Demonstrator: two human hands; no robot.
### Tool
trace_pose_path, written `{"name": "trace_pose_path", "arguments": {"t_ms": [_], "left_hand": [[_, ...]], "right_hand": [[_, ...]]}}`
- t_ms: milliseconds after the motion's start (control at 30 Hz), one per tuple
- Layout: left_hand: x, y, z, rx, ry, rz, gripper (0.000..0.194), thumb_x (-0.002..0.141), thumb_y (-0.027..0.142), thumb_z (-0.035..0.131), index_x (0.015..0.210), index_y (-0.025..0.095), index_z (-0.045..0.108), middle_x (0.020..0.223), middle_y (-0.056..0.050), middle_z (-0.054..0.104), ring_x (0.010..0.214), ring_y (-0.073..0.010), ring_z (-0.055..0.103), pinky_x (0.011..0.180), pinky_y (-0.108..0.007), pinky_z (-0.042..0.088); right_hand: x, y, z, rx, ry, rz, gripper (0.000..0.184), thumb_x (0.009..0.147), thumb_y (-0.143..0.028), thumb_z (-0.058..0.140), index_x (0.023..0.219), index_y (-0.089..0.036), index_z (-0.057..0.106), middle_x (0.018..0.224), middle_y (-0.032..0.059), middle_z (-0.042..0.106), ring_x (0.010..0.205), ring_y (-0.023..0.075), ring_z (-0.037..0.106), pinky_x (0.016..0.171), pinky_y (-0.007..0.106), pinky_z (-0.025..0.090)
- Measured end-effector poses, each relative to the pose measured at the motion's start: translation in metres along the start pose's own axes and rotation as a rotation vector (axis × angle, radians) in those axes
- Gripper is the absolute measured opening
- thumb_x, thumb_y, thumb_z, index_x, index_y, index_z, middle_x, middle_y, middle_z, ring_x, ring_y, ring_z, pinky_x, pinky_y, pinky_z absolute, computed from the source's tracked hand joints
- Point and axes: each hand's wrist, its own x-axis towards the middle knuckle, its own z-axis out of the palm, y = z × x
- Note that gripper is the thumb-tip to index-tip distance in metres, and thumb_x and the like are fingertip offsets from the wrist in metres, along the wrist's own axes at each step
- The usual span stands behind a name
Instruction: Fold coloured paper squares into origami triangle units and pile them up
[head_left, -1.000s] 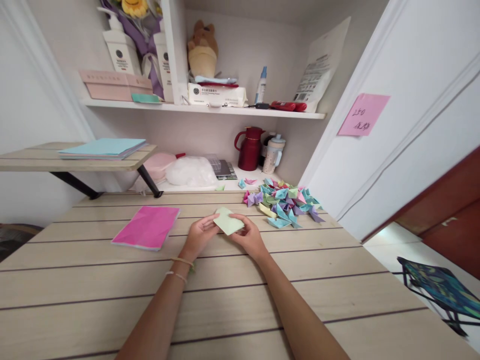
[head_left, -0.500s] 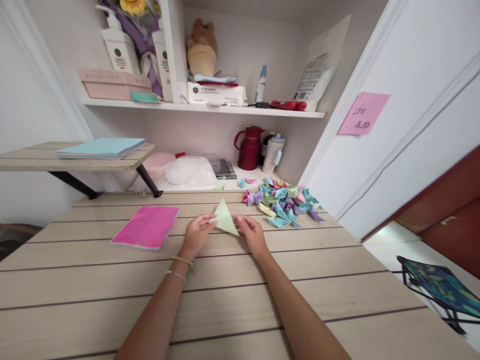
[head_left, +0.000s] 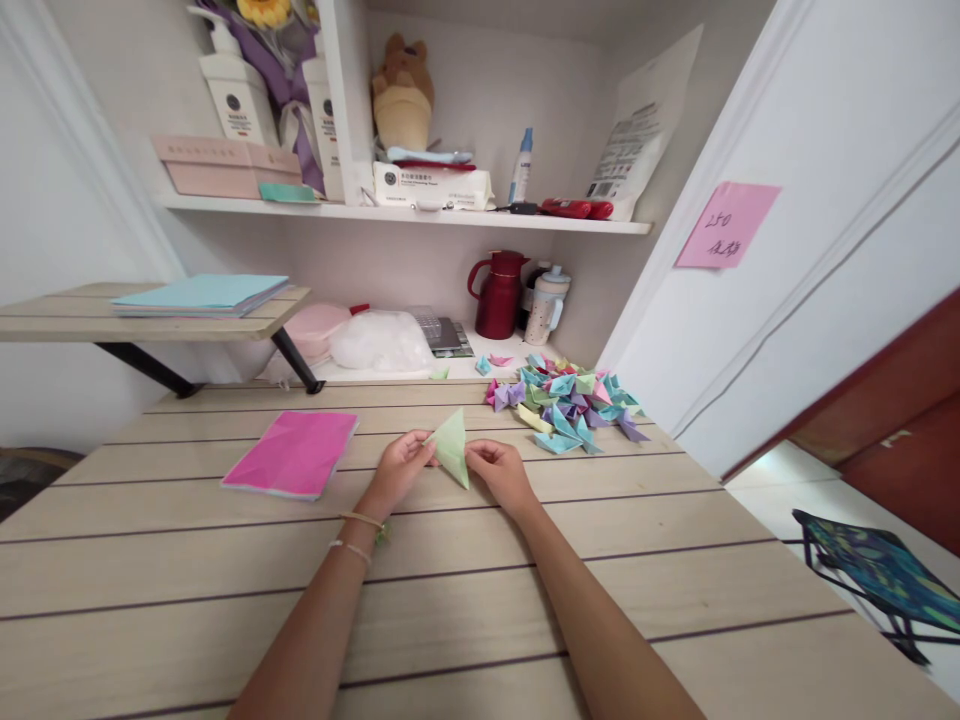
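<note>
- Pinching, with the left hand (head_left: pixel 400 468), the left edge of a pale green, thin folded-paper triangle (head_left: pixel 452 448), between thumb and fingers.
- Pinching, with the right hand (head_left: pixel 504 476), the right side of the same paper, near the middle of that edge; cannot tell how far the fingertips reach behind.
- Held between both hands, over the light, wood-slatted desk (head_left: pixel 450 610); cannot tell whether touching the boards below.
- Folded at least once, judging by the three-cornered outline, and probably only partway done: showing none of the pointed, winged form common in the heap nearby.
- Can count as finished, by the look of it, a large heap of small, many-coloured folded-paper shapes (head_left: pixel 566 405), lying on the desk beyond and to the right of the right hand.
- Can add, just left of the heap, a small light blue folded-paper piece (head_left: pixel 483 365) and a small pink folded-paper piece (head_left: pixel 501 360), both seemingly complete.
- Can see, as likely unused stock, a flat magenta paper stack (head_left: pixel 294 453) with a pale edge, well apart from the left hand, plus a light blue-topped stack of flat sheets (head_left: pixel 202 295) on the wooden riser (head_left: pixel 45 320).
- Left undone, apparently: most shaping of the green triangle.
</note>
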Motion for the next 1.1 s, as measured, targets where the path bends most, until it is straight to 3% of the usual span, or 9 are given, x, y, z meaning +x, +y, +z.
{"name": "trace_pose_path", "arguments": {"t_ms": [133,333,500,667,833,1000,1100], "left_hand": [[-0.0008,0.0011,0.0005,0.024,-0.04,0.011,0.025,0.071,0.036,0.062,0.084,0.014,0.063,0.081,-0.006,0.068,0.079,-0.0177,0.061,0.075,-0.028,0.046],[-0.0023,0.0018,0.0003,0.099,-0.104,0.0,0.022,0.071,0.035,0.062,0.081,0.015,0.065,0.079,-0.005,0.069,0.077,-0.0177,0.061,0.076,-0.028,0.045],[-0.0011,-0.0007,-0.0001,0.093,-0.091,-0.008,0.026,0.071,0.035,0.062,0.086,0.015,0.066,0.081,-0.006,0.069,0.08,-0.0188,0.061,0.074,-0.028,0.046],[0.0016,-0.0018,-0.0025,0.049,-0.121,-0.04,0.034,0.074,0.04,0.058,0.096,0.015,0.065,0.085,-0.007,0.069,0.073,-0.0178,0.062,0.067,-0.027,0.047],[0.0007,-0.0009,-0.0026,0.015,-0.099,-0.072,0.039,0.071,0.041,0.061,0.099,0.015,0.064,0.083,-0.007,0.07,0.068,-0.0169,0.062,0.065,-0.026,0.048],[-0.0038,0.0009,-0.0011,0.015,-0.143,-0.098,0.046,0.067,0.034,0.066,0.108,0.014,0.057,0.08,-0.008,0.069,0.075,-0.0187,0.064,0.07,-0.028,0.048],[-0.0036,0.0001,-0.0018,0.0,-0.123,-0.107,0.049,0.065,0.03,0.068,0.109,0.014,0.054,0.079,-0.006,0.068,0.073,-0.0174,0.064,0.068,-0.027,0.047]], "right_hand": [[0.0007,0.0017,-0.0002,0.021,0.084,-0.006,0.018,0.064,-0.03,0.064,0.073,-0.015,0.062,0.059,0.0004,0.062,0.051,0.0112,0.053,0.05,0.022,0.042],[-0.0014,0.0028,0.0012,0.059,-0.024,0.034,0.048,0.063,-0.025,0.063,0.109,-0.018,0.055,0.058,-0.0027,0.062,0.048,0.0116,0.053,0.048,0.022,0.044],[-0.0023,-0.0004,0.002,0.036,-0.067,0.006,0.033,0.065,-0.028,0.062,0.095,-0.016,0.065,0.068,0.0019,0.066,0.058,0.016,0.06,0.053,0.026,0.047],[-0.0028,-0.0043,0.0015,-0.021,0.048,-0.072,0.022,0.066,-0.023,0.058,0.083,-0.016,0.07,0.071,0.0025,0.068,0.068,0.0199,0.062,0.06,0.029,0.049],[-0.0044,-0.0059,0.0006,-0.055,0.075,-0.122,0.026,0.061,-0.016,0.054,0.079,-0.02,0.072,0.075,0.0034,0.07,0.075,0.022,0.064,0.068,0.033,0.051],[-0.0037,-0.0007,-0.0009,-0.14,0.09,-0.179,0.027,0.063,-0.014,0.054,0.08,-0.022,0.072,0.083,0.0036,0.07,0.076,0.021,0.063,0.071,0.033,0.05],[-0.0035,0.003,-0.0013,-0.177,0.049,-0.162,0.029,0.064,-0.013,0.053,0.085,-0.021,0.072,0.079,0.003,0.07,0.07,0.0186,0.061,0.066,0.031,0.05]]}}
